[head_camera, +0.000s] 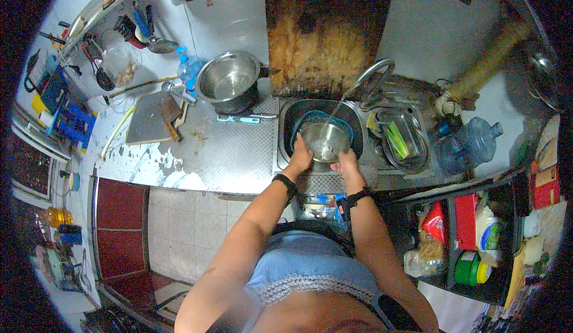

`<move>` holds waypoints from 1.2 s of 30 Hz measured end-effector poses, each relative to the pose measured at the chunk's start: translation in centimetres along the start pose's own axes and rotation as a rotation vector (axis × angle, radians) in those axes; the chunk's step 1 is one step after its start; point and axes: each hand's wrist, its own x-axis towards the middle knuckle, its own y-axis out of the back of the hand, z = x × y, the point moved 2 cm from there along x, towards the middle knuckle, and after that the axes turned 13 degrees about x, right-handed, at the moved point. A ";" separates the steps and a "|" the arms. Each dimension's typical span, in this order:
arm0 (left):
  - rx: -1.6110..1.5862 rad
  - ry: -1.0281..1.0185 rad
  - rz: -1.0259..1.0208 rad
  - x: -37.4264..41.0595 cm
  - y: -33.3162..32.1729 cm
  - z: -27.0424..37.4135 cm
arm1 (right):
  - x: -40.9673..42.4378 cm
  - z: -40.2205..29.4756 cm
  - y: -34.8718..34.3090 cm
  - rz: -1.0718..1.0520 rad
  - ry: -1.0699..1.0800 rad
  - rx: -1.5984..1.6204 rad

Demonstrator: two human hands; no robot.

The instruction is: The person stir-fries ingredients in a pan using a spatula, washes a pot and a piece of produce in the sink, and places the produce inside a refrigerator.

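Over the left sink basin [284, 125], a round metal bowl [317, 144] is held by its rim between both hands. My left hand [301, 156] grips its left side, and my right hand [346, 164] grips its right near edge. A stream of water falls from the curved metal faucet [372, 70] into the bowl. Part of a blue basin [344, 120] shows behind the bowl, inside the sink; the rest is hidden. To the right, pale green vegetable stalks [397, 140] lie in a clear oval container [418, 147].
A large metal pot [228, 80] stands left of the sink, with a light-blue-handled knife [244, 119] before it. A cleaver [170, 116] rests on a cutting board [145, 118]. A big water jug [468, 145] lies at right. A scorched board [327, 33] leans behind the sink.
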 end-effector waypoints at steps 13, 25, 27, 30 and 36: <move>0.053 -0.003 -0.031 -0.1 -0.2 -0.1 | 0.3 0.3 0.4 -0.032 0.028 -0.040; 0.090 -0.108 0.018 1.0 -1.8 -2.2 | 2.6 1.1 1.0 0.039 0.096 -0.246; 0.076 -0.078 0.006 0.8 -1.6 -2.2 | 1.1 0.2 0.4 0.042 0.058 -0.264; 0.085 -0.049 -0.007 0.2 -0.7 -0.9 | 0.5 -0.4 0.5 0.055 0.009 -0.276; 0.087 -0.041 -0.004 0.2 -0.8 -0.8 | 0.3 0.1 0.2 0.016 -0.003 0.024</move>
